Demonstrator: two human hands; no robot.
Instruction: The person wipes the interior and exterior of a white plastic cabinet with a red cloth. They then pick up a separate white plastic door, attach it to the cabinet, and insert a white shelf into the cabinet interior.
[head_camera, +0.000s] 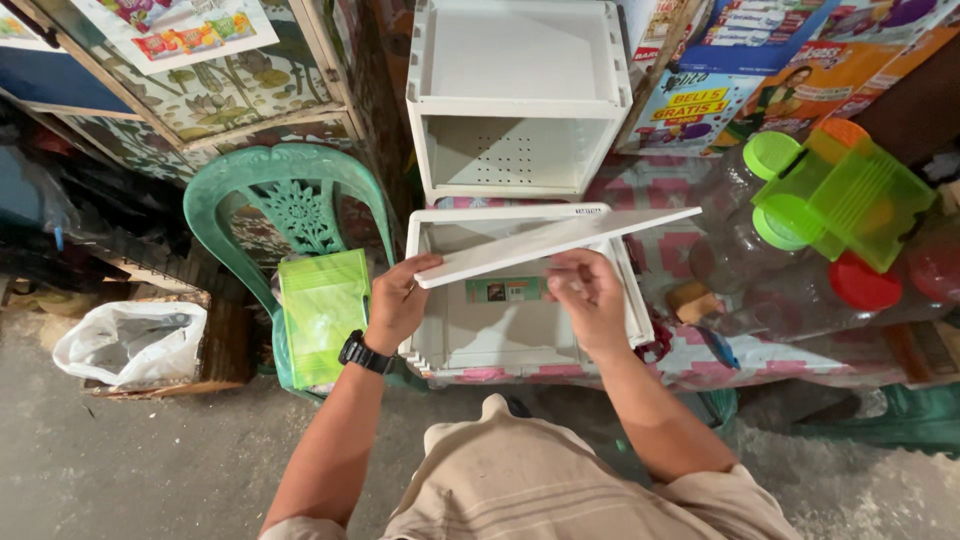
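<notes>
Both hands hold a white panel (555, 243) tilted over an open white box (520, 330) on the surface. The left hand (397, 300) pinches its near corner; the right hand (590, 295) fingers curl under its lower edge. A green chair (290, 200) stands just beside.

1. The panel (560, 243) is plain white.
2. The tray (520, 330) below it is white, with a small green label inside.
3. The open box (515, 100) behind is white, its back wall dotted with small holes.
4. The chair (290, 195) is mint green with a carved leaf pattern on its back.
5. The bag (322, 315) on the chair is bright lime green.
6. The watch (363, 353) is black.
7. The surface (690, 235) wears a pink-and-white checked cloth.
8. The rack (845, 195) is lime green with an orange corner.
9. One jar lid (863, 283) is red, another (772, 154) green.
10. The sack (130, 343) is white.
11. The shirt (530, 480) is beige with faint stripes.
12. The floor (120, 470) is grey.
</notes>
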